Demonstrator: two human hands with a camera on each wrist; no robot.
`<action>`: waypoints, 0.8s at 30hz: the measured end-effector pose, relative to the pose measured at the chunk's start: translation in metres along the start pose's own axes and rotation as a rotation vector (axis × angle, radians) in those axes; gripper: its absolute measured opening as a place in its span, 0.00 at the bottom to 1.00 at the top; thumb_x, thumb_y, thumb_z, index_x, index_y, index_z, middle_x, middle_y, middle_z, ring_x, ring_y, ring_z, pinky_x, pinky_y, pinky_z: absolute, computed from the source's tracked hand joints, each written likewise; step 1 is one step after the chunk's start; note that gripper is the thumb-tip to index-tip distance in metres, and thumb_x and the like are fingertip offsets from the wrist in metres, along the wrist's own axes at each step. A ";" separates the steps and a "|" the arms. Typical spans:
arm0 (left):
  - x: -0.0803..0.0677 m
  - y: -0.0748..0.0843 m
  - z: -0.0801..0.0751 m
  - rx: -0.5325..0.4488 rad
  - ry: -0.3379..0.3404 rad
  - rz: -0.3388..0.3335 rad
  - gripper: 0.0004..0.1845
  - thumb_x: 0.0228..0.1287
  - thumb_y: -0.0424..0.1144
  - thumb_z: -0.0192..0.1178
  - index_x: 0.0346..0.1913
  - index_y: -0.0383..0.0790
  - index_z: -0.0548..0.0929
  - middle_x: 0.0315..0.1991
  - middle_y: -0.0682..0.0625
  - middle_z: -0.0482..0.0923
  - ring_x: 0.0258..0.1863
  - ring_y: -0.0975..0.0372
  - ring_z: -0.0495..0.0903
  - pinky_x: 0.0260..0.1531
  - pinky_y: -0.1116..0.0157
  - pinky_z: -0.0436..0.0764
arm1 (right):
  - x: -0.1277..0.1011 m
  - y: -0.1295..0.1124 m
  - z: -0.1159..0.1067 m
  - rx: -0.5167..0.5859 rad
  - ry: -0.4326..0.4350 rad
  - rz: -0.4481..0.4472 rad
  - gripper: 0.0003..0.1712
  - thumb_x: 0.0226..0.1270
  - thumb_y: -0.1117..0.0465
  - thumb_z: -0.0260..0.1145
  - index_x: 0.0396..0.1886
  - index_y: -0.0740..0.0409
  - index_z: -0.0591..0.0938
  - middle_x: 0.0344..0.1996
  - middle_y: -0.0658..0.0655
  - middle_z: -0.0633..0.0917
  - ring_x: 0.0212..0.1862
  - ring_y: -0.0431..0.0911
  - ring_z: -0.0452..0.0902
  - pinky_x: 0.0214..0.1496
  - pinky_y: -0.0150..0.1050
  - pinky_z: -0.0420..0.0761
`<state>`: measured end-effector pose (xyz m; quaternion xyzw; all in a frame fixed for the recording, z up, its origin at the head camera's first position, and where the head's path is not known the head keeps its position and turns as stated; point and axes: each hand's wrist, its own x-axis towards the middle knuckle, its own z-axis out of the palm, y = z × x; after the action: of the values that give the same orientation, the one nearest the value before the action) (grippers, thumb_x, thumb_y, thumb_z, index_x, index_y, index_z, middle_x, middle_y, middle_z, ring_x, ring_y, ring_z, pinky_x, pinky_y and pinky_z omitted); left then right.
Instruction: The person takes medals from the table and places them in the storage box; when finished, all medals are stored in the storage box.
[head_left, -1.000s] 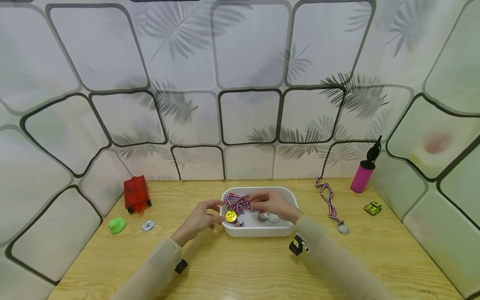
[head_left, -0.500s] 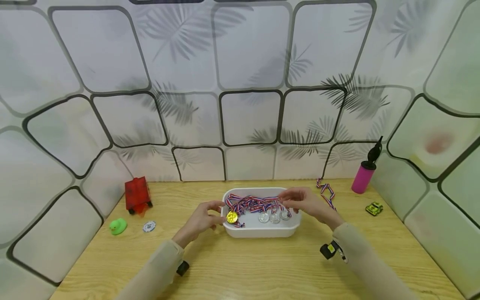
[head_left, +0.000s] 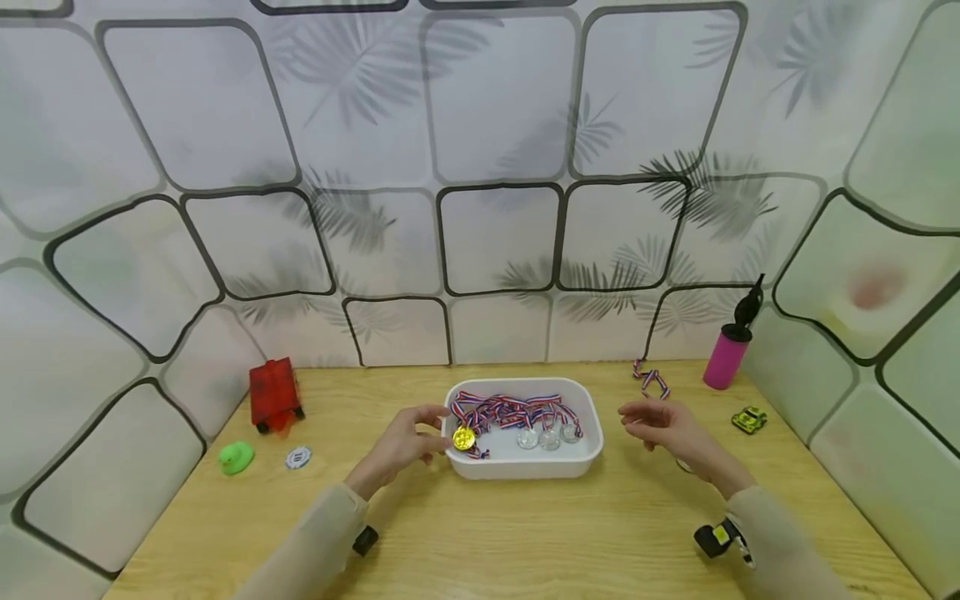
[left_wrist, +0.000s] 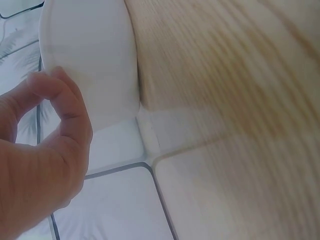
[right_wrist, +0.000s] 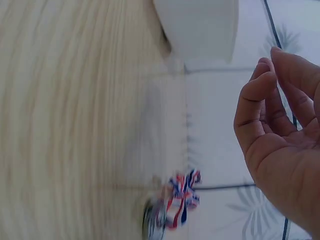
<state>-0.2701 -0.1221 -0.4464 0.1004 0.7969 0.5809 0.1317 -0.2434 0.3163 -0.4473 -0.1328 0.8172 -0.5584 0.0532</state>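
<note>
A white oblong tray holds a gold medal at its left end and silver medals toward the right. Their red, white and blue ribbons lie bunched along the far side. My left hand rests its loosely bent fingertips against the tray's left end; the left wrist view shows them beside the white wall. My right hand hovers right of the tray, fingers loosely bent and holding nothing. Below it on the table lies another ribboned medal, its ribbon partly hidden by the hand.
To the left are a red toy vehicle, a green rubber duck and a poker chip. A magenta balloon pump with a black top and a yellow toy car stand at right. Patterned panels enclose the table.
My right hand has let go of the ribbons, left the tray and moved right. The ribbons now lie spread rightward and a third silver medal shows. My left hand has stayed in place.
</note>
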 end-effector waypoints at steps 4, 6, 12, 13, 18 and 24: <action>-0.001 -0.002 0.000 0.001 0.003 0.008 0.29 0.57 0.27 0.67 0.64 0.30 0.73 0.52 0.32 0.72 0.28 0.61 0.81 0.22 0.70 0.78 | -0.010 0.012 -0.020 -0.039 0.004 0.049 0.28 0.70 0.59 0.64 0.62 0.73 0.72 0.50 0.55 0.85 0.43 0.31 0.79 0.37 0.36 0.82; 0.000 -0.002 0.000 0.000 0.003 0.003 0.30 0.57 0.27 0.67 0.64 0.30 0.73 0.53 0.32 0.72 0.29 0.61 0.82 0.22 0.70 0.78 | -0.014 0.017 -0.030 -0.052 0.008 0.069 0.28 0.70 0.59 0.64 0.63 0.72 0.72 0.52 0.60 0.84 0.43 0.31 0.79 0.40 0.36 0.83; 0.000 -0.003 0.000 -0.001 0.007 0.003 0.30 0.57 0.27 0.67 0.64 0.30 0.73 0.53 0.32 0.71 0.28 0.61 0.82 0.22 0.69 0.78 | -0.027 0.026 -0.051 -0.099 0.016 0.109 0.27 0.70 0.60 0.64 0.62 0.73 0.73 0.50 0.62 0.85 0.40 0.37 0.80 0.38 0.36 0.82; 0.000 -0.003 0.000 -0.002 0.006 0.006 0.30 0.57 0.27 0.67 0.64 0.30 0.73 0.53 0.32 0.71 0.28 0.61 0.81 0.21 0.69 0.77 | -0.029 0.028 -0.054 -0.116 0.007 0.111 0.27 0.70 0.60 0.64 0.62 0.74 0.73 0.50 0.64 0.84 0.40 0.37 0.80 0.38 0.36 0.82; -0.001 -0.001 0.001 -0.003 0.003 0.000 0.30 0.57 0.27 0.67 0.64 0.31 0.73 0.53 0.32 0.71 0.29 0.61 0.81 0.21 0.70 0.77 | -0.037 0.035 -0.064 -0.178 -0.037 0.128 0.26 0.70 0.62 0.63 0.61 0.75 0.74 0.55 0.74 0.79 0.41 0.35 0.79 0.38 0.37 0.82; -0.003 0.001 0.001 0.004 0.008 0.005 0.29 0.58 0.27 0.67 0.64 0.31 0.74 0.52 0.33 0.72 0.29 0.59 0.82 0.19 0.69 0.76 | -0.042 0.041 -0.071 -0.209 -0.111 0.162 0.21 0.67 0.64 0.65 0.55 0.74 0.79 0.49 0.69 0.83 0.39 0.35 0.78 0.38 0.35 0.82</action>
<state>-0.2669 -0.1214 -0.4452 0.1002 0.7983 0.5801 0.1271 -0.2267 0.4058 -0.4613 -0.1017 0.8748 -0.4558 0.1290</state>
